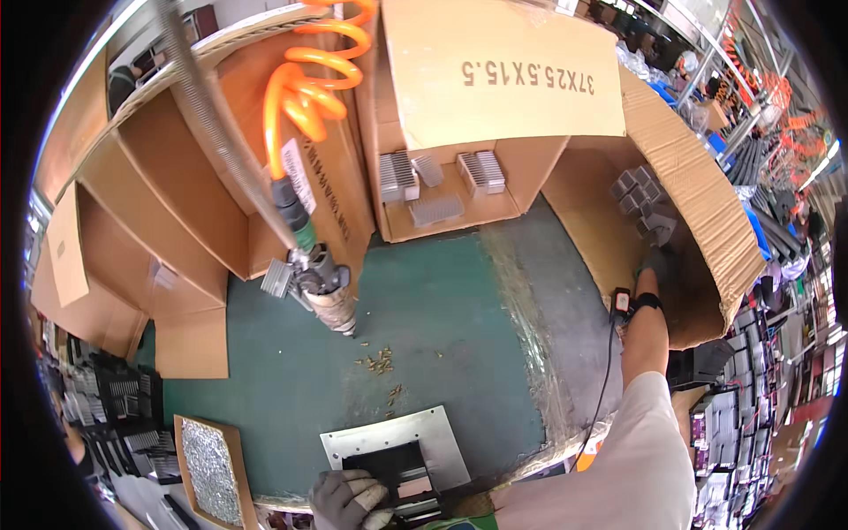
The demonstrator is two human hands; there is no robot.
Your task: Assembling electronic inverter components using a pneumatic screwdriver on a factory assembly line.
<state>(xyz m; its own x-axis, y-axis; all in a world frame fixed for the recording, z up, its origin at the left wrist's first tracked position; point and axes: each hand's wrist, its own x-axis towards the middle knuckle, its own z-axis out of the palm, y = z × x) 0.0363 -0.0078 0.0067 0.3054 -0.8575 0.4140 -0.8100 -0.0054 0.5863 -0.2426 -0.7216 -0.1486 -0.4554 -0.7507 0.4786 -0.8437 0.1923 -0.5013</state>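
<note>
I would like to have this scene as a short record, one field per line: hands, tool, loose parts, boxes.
Left hand: gloved, at the black part by the silver plate; grip unclear
Right hand: inside the right cardboard box, near grey blocks; grip unclear
Tool: driver-like tool on coiled orange hose
Loose parts: small brass-coloured pieces, apparently screws, on the green work surface
Middle box: finned metal blocks
Shallow box, lower left: small silver pieces
</note>
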